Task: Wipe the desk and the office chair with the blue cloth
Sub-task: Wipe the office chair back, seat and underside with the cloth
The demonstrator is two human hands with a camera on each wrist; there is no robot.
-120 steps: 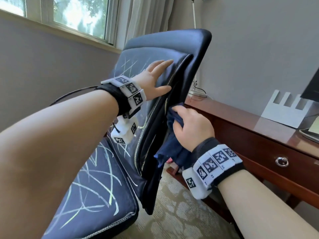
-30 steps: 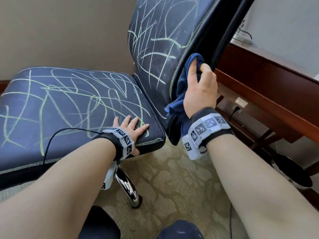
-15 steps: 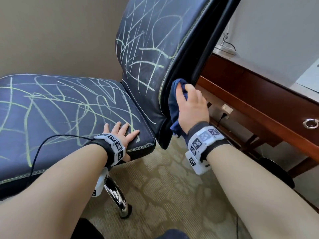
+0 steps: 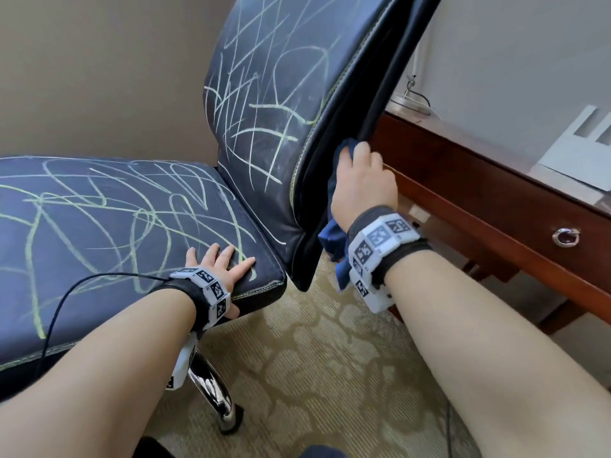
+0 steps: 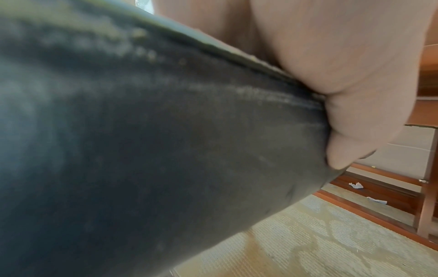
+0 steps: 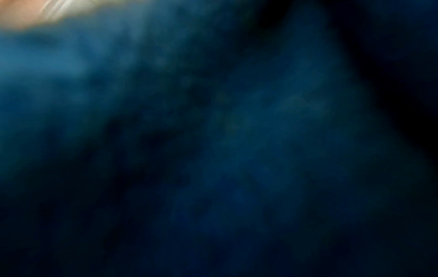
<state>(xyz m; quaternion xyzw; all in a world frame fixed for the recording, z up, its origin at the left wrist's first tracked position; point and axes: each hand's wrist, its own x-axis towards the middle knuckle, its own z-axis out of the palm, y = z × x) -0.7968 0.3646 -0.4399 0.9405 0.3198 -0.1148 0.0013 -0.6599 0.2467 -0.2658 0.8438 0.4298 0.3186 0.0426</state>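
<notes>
Right hand [image 4: 362, 190] grips crumpled blue cloth [image 4: 332, 241], pressing it on the scribbled dark leather office chair [image 4: 274, 104] backrest edge, frame centre. Left hand [image 4: 220, 264] flat, fingers spread, on seat corner.

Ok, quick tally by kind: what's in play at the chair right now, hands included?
hands: 2 (left hand, right hand)
blue cloth: 1
office chair: 1
desk: 1
total: 5
</notes>
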